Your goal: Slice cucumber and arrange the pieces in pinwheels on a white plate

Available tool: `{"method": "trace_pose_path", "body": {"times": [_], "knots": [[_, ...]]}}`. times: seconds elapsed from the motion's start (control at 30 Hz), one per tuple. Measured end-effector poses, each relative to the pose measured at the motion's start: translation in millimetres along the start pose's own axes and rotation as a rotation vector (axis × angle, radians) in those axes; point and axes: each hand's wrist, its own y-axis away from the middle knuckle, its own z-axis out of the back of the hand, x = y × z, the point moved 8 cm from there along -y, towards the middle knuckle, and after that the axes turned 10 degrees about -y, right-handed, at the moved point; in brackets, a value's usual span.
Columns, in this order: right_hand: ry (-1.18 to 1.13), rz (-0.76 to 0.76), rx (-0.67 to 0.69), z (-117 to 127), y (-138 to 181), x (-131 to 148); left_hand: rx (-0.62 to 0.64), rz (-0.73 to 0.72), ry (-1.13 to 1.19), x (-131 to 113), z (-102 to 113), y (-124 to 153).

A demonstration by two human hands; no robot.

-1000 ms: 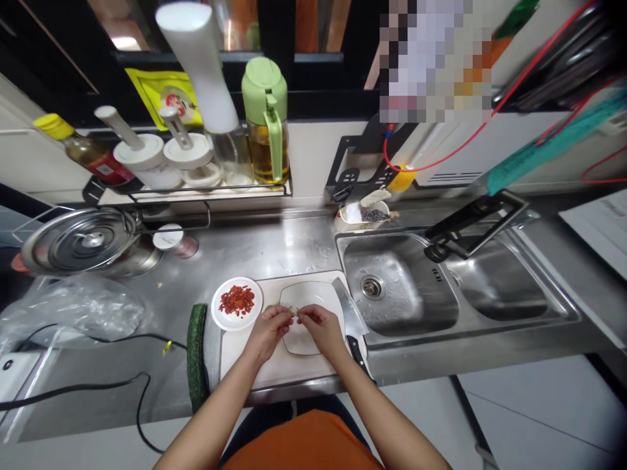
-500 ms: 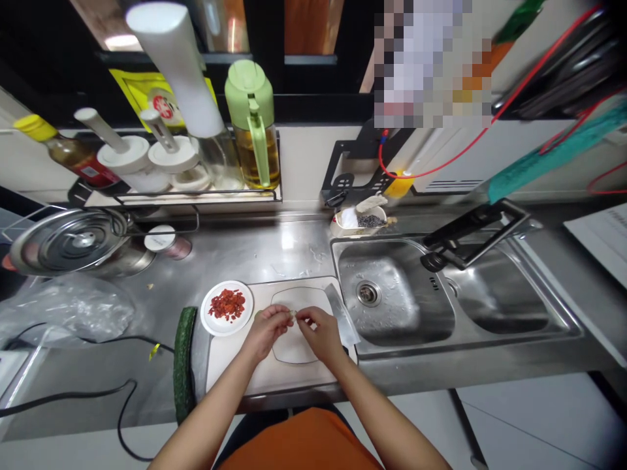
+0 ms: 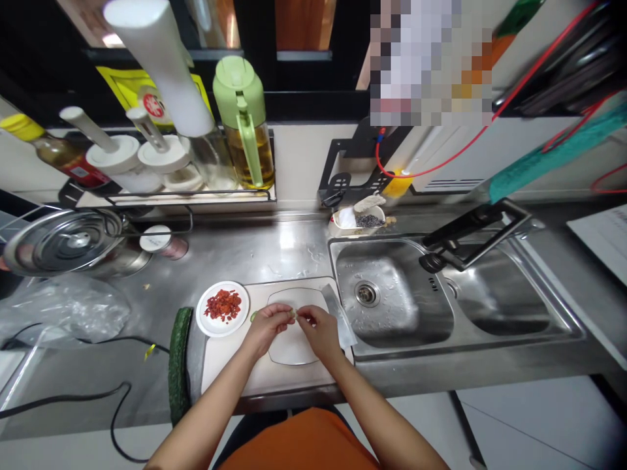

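Above the cutting board [image 3: 230, 372], my left hand [image 3: 268, 326] and my right hand [image 3: 318, 329] meet fingertip to fingertip. Both are closed in a pinch on a small pale piece [image 3: 294, 314], perhaps a garlic clove; it is too small to name surely. A bit of something green [image 3: 253, 316] shows beside my left hand, mostly hidden by it. Left of that hand, a white plate [image 3: 200, 320] of chopped red chillies [image 3: 223, 305] overlaps the board's corner. A wide knife blade [image 3: 340, 316] lies along the board's right side, near my right hand.
A cucumber [image 3: 179, 359] lies left of the board. The double sink [image 3: 396, 294] with its black faucet [image 3: 460, 235] is to the right. Behind stand a rack of seasoning jars [image 3: 164, 156] and an oil jug [image 3: 245, 124]. A lidded pot [image 3: 73, 241] and plastic bag [image 3: 68, 307] sit left.
The view has shifted slightly, so most things appear a little further left. My hands keep their pinch over the board, and the green bit by my left hand now shows.
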Motion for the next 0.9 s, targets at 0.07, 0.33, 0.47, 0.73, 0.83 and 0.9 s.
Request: {"method": "trace_pose_path", "body": {"times": [0.07, 0.33, 0.47, 0.73, 0.83, 0.9], "knots": [[-0.007, -0.022, -0.023, 2.5, -2.4, -4.8, -0.005, -0.009, -0.023, -0.4, 0.0, -4.6], [-0.136, -0.208, -0.004, -0.6, -17.0, -48.0, -0.077, -0.101, -0.318, -4.7, 5.3, -33.7], [-0.206, -0.344, 0.007, -9.9, -22.3, -72.9, -0.109, -0.186, -0.496, -9.1, 7.7, -46.4], [0.008, -0.407, -0.029, -12.3, -36.0, -83.7, -0.17, -0.443, -1.072, -37.0, -4.7, -47.8], [0.08, -0.373, -0.025, -13.7, -39.5, -85.9, -0.168, -0.537, -1.186, -42.6, -12.7, -46.3], [0.11, -0.339, -0.035, -14.1, -41.0, -86.5, -0.169, -0.572, -1.226, -42.4, -15.3, -47.2]]}}
